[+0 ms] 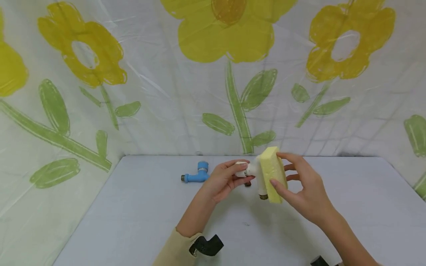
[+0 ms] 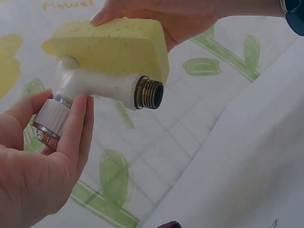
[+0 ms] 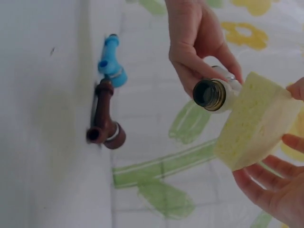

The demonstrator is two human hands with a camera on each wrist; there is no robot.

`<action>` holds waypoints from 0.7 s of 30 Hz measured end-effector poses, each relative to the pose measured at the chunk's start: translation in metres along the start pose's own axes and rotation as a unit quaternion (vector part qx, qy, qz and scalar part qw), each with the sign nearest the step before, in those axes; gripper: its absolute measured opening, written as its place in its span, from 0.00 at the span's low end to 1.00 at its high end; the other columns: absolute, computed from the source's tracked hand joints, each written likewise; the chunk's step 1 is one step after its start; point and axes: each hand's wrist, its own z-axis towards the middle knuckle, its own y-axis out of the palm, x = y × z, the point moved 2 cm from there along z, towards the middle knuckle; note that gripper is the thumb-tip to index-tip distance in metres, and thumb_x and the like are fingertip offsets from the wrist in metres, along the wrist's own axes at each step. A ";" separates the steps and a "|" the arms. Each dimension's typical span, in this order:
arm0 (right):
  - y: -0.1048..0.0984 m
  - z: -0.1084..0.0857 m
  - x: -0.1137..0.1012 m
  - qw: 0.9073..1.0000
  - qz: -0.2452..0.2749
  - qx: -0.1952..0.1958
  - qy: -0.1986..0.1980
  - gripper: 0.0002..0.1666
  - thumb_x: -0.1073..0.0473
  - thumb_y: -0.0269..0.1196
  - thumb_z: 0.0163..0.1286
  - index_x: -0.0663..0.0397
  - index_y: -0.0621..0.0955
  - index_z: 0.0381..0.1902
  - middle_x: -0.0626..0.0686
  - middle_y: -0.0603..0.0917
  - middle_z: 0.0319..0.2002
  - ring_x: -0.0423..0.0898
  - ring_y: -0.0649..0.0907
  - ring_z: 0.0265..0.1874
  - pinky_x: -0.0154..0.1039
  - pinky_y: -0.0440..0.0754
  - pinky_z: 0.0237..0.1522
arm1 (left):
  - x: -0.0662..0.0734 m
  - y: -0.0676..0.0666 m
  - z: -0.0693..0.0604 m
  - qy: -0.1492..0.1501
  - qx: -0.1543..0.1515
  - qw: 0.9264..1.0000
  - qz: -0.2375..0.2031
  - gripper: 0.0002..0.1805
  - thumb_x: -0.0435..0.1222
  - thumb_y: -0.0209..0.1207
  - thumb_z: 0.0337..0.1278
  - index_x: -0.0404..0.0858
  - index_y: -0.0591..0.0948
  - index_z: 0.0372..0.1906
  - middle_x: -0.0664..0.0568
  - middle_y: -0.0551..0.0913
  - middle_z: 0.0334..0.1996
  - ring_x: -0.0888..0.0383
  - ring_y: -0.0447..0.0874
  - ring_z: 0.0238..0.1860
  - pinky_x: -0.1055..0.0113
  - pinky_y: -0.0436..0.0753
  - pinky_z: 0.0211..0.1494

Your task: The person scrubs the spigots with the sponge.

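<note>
A white plastic tap (image 1: 261, 184) with a brass-coloured threaded end is held above the table by my left hand (image 1: 221, 181). In the left wrist view, the fingers and thumb pinch its ribbed white knob (image 2: 53, 115). My right hand (image 1: 307, 190) grips a thick yellow sponge (image 1: 273, 173) between thumb and fingers. One broad face of the sponge lies against the side of the tap, partly covering it in the head view. The threaded opening (image 3: 209, 95) of the tap faces the right wrist camera.
On the table (image 1: 133, 221) behind my left hand lies a blue tap (image 1: 196, 177). A dark brown tap (image 3: 103, 116) lies beside it, mostly hidden in the head view. A flower-printed sheet (image 1: 159, 111) hangs behind the table's back edge.
</note>
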 end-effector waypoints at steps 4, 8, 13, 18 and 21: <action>0.001 0.000 -0.001 1.000 -0.004 -0.024 0.005 0.43 0.74 0.76 0.56 0.58 0.76 0.70 0.52 0.82 0.62 0.37 0.82 0.46 0.25 0.86 0.40 | 0.003 -0.002 0.000 0.004 0.017 0.999 -0.028 0.20 0.27 0.53 0.79 0.21 0.74 0.68 0.43 0.81 0.57 0.54 0.88 0.52 0.62 0.88 0.59; 0.000 -0.001 0.000 0.999 -0.014 -0.034 0.007 0.43 0.73 0.76 0.57 0.58 0.75 0.70 0.53 0.81 0.62 0.38 0.83 0.47 0.28 0.87 0.40 | 0.004 -0.002 0.000 -0.002 0.017 0.999 -0.046 0.21 0.27 0.52 0.80 0.22 0.72 0.70 0.43 0.79 0.58 0.54 0.88 0.52 0.63 0.88 0.59; 0.000 -0.001 0.000 0.999 -0.026 -0.044 0.011 0.43 0.72 0.77 0.57 0.56 0.75 0.71 0.52 0.81 0.62 0.39 0.82 0.47 0.34 0.89 0.39 | 0.004 -0.002 0.000 0.003 0.013 0.998 -0.055 0.22 0.27 0.52 0.80 0.21 0.71 0.70 0.42 0.78 0.59 0.54 0.87 0.52 0.65 0.88 0.57; 0.001 -0.002 0.000 0.998 -0.027 -0.059 0.006 0.43 0.72 0.77 0.57 0.56 0.75 0.70 0.53 0.81 0.63 0.40 0.82 0.47 0.36 0.89 0.38 | 0.005 -0.001 -0.002 0.013 0.007 0.999 -0.049 0.19 0.27 0.52 0.80 0.22 0.74 0.67 0.45 0.82 0.55 0.56 0.89 0.49 0.63 0.88 0.58; 0.001 -0.002 0.000 0.998 -0.027 -0.057 0.006 0.43 0.71 0.77 0.57 0.56 0.75 0.70 0.53 0.81 0.62 0.42 0.82 0.47 0.36 0.89 0.37 | 0.005 0.000 -0.002 0.018 -0.002 0.999 -0.038 0.14 0.27 0.52 0.80 0.25 0.79 0.61 0.49 0.84 0.51 0.57 0.90 0.47 0.60 0.87 0.61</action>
